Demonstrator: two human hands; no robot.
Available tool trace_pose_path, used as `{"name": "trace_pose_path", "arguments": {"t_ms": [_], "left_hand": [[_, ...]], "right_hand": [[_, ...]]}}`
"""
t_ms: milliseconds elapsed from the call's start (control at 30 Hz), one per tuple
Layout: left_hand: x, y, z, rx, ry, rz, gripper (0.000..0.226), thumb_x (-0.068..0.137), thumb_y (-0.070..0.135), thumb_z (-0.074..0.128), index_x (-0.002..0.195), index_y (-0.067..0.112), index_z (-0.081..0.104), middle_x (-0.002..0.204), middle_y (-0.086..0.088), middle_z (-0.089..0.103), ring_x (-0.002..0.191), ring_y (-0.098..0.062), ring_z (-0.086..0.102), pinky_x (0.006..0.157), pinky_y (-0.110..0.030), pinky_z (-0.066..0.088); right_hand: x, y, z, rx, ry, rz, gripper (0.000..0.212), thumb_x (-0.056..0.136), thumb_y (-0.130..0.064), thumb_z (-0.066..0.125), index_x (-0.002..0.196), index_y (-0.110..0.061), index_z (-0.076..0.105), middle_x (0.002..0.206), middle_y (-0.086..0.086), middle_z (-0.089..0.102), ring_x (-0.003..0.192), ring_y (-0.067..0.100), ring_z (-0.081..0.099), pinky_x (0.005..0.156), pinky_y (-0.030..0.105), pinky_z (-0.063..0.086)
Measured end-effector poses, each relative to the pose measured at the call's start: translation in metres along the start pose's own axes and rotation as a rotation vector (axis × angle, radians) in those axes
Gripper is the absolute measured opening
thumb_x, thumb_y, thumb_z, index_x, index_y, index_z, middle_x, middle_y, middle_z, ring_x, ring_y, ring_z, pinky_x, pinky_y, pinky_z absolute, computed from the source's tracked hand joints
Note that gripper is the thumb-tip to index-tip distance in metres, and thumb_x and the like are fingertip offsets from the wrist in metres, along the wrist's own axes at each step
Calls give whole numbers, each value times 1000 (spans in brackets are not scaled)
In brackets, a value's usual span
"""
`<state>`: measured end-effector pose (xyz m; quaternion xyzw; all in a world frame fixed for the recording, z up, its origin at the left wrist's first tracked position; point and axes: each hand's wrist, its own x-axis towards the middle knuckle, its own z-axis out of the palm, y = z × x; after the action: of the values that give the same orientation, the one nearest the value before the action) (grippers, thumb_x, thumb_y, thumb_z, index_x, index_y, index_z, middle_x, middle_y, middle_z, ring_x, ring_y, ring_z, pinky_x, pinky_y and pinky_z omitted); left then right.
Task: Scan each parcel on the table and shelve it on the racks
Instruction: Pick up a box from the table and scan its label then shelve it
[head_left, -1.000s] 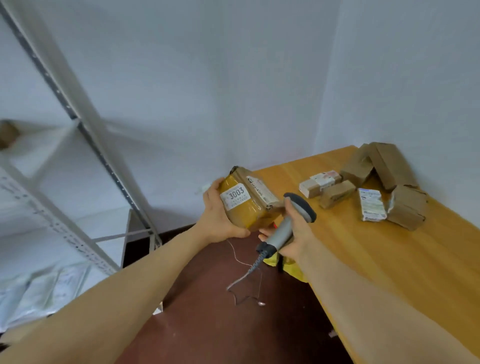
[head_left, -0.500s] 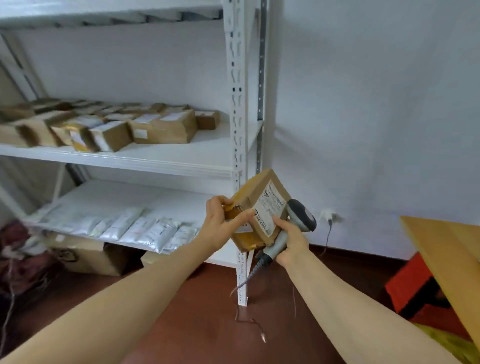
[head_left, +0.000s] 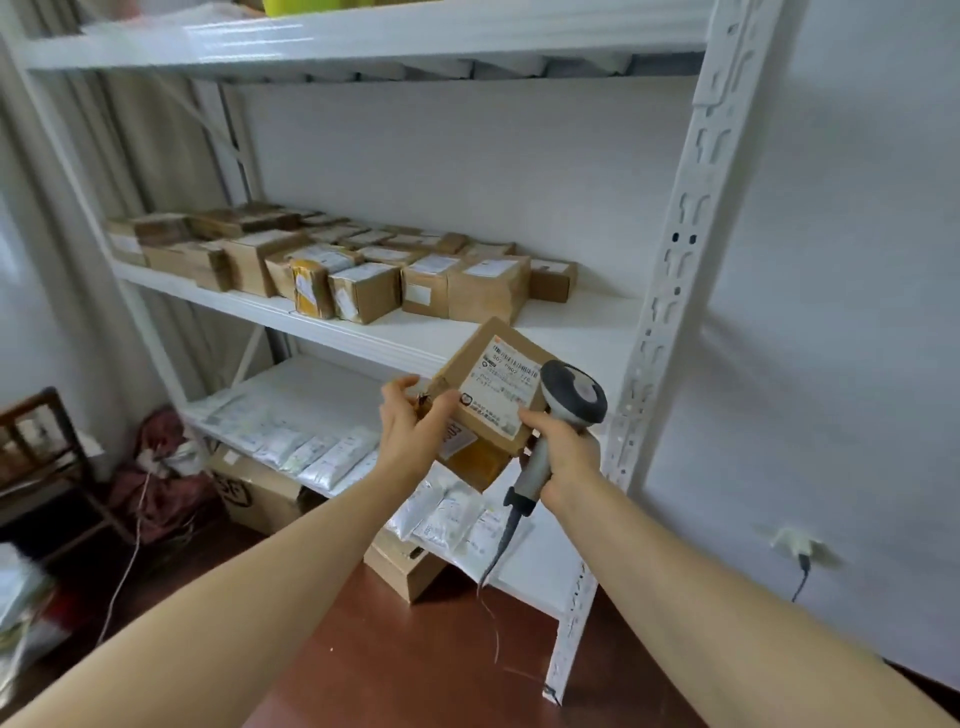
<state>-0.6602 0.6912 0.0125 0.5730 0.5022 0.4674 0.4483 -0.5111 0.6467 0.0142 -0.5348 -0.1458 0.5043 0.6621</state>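
Rack (head_left: 675, 312): white, facing us; boxes (head_left: 363, 296) on mid shelf, bags (head_left: 322, 452) on shelf below.
Parcel (head_left: 467, 374): in front of rack's mid shelf, label twd us.
L hand (head_left: 410, 431): we grip parcel's left edge.
R hand (head_left: 566, 452): we grip scanner (head_left: 574, 397) handle, beside parcel.

2 hands: left hand (head_left: 415, 431), right hand (head_left: 566, 449). 1 parcel (head_left: 488, 395), 1 barcode scanner (head_left: 569, 402), 1 rack (head_left: 696, 208) w/ 3 shelves (head_left: 363, 332) seen, approx 20 cardboard boxes (head_left: 488, 291) on the middle one, 2 floor cartons (head_left: 260, 493).

Bare shelf strip (head_left: 587, 325) between rightmost box (head_left: 553, 281) and rack post (head_left: 675, 270).
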Motion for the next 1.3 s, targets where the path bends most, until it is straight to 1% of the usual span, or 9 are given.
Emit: {"name": "trace_pose_path", "arguments": {"t_ms": [133,267,400,633,767,1000,1100,1200,1300], "left_hand": [[66,11,8,-112,27,-150,66,71,62,57,130,36,43,126,-8,51,110,-25,57,95,-48,50],[134,29,49,-151,-40,-247,38,92,47,51,124,27,49,105,-8,65,97,-23,64,77,-38,57],[185,47,98,-129,-138,-329,28,96,48,45,109,24,52,92,-9,61,83,-19,60,65,-31,53],[247,42,155,-85,-301,-377,35,95,54,45,97,20,54,85,-11,58,79,-20,58,82,-37,50],[281,35,177,153,-353,-277,61,94,63,35,132,16,47,108,-12,60,102,-26,57,86,-38,44],[328,42,215,262,-522,-119,50,103,34,39,148,16,27,129,-10,49,116,-27,51,92,-35,48],[342,48,233,571,-582,122,35,97,31,43,126,15,54,135,-12,46,127,-30,40,108,-40,35],[349,50,245,986,-798,419,64,87,55,44,135,13,45,153,-14,21,143,-34,6,114,-45,16],[364,45,257,1087,-827,546,87,82,60,60,145,9,29,154,-13,7,142,-38,2,115,-48,18]], "right_hand": [[47,-28,35,-61,10,-117,25,78,-17,79,96,-19,61,101,4,71,94,20,67,82,36,55],[92,-55,49,-148,57,-264,23,79,-24,78,88,-29,57,97,-3,65,92,17,62,89,39,54],[131,-81,49,-301,86,-347,46,78,-28,79,119,-23,60,109,-3,63,105,19,59,97,36,49],[179,-105,44,-354,115,-284,39,77,-17,80,101,-28,51,100,-4,57,101,17,54,95,33,45],[207,-108,50,-305,235,-229,41,76,-16,81,108,-24,57,108,0,63,110,23,60,100,37,47],[262,-119,50,-114,417,-71,43,71,-3,79,108,-8,60,105,9,67,96,28,65,91,46,54],[277,-130,43,10,400,-7,36,74,8,68,108,0,60,95,15,68,82,25,65,81,40,57],[283,-134,33,71,446,8,17,76,14,61,88,2,57,71,14,60,60,20,57,65,29,52],[287,-133,27,120,496,-3,16,74,15,58,77,0,54,63,12,54,56,20,52,65,31,51]]}}
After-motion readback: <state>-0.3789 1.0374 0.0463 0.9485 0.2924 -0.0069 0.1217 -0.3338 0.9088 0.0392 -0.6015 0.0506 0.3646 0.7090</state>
